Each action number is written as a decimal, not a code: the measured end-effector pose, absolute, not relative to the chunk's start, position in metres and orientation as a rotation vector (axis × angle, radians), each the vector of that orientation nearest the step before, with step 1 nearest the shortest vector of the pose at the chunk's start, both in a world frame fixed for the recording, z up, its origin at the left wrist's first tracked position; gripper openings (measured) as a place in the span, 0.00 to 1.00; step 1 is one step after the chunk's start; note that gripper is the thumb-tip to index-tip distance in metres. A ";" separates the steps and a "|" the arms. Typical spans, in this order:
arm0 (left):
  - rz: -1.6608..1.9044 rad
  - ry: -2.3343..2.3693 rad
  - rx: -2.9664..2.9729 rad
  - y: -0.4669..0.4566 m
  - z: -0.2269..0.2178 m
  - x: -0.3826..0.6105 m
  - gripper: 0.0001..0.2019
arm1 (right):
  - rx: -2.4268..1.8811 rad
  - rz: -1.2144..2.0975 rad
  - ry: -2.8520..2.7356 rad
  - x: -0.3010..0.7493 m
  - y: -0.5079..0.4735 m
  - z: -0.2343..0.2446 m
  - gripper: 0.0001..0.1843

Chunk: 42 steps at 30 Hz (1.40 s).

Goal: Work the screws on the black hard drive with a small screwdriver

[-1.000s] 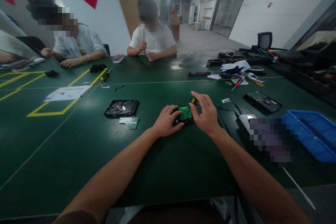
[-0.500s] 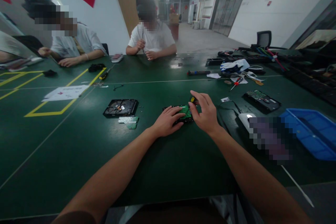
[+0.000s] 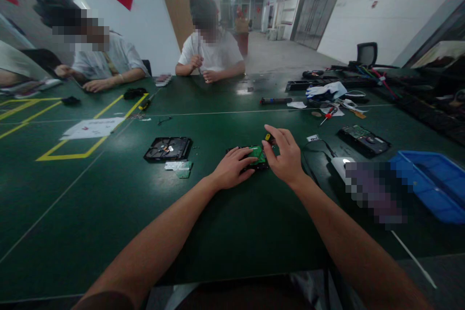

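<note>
A black hard drive with a green circuit board [image 3: 258,155] lies on the green table [image 3: 232,223] in front of me. My left hand [image 3: 232,168] rests flat on its near left side, fingers stretched over it. My right hand [image 3: 286,155] is closed round a small screwdriver with a yellow and black handle [image 3: 269,138], its tip down on the board.
A second opened drive [image 3: 168,148] and a loose circuit board [image 3: 178,168] lie to the left. Another drive [image 3: 364,138] and a blue tray [image 3: 432,183] are at the right. Two people sit across the table. Tools and papers lie at the far right.
The hands and the drive stay almost in place; the drive turned slightly under my left hand between the earliest frame and now.
</note>
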<state>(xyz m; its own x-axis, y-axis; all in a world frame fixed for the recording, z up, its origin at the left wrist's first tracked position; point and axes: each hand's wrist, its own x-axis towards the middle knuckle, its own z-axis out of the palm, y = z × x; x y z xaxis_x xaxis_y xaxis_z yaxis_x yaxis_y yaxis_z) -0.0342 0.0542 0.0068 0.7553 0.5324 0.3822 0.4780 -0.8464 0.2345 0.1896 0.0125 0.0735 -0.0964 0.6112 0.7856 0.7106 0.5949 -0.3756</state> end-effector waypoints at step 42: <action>0.713 0.835 2.816 0.055 0.003 -0.034 0.23 | -1.102 0.008 -1.821 0.191 0.022 0.075 0.25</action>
